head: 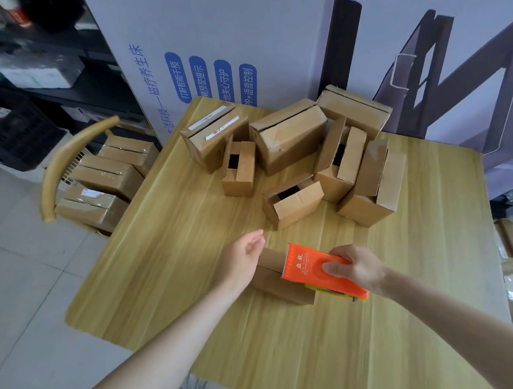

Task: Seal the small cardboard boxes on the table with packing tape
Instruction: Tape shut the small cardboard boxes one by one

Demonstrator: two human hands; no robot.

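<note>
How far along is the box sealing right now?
Done: three taped boxes sit on the chair, glossy along their seams. In hand: the right hand holds the orange tape dispenser over the near box, left hand open beside it. Left: about seven far boxes on the table, several with flaps gaping.

Packing / stockroom corner. Evidence: a plain wooden table [185, 280] with a heap of small cardboard boxes [288, 139] along its far edge, several with flaps open. Taped boxes [107, 176] are stacked on a chair [70, 154] off the table's left edge. An orange tape dispenser [319, 269] is mid-table. Dark shelving [47, 73] on the left holds wrapped parcels. A large printed white carton [228, 29] stands right behind the table's far edge. Tiled floor [22, 271].
</note>
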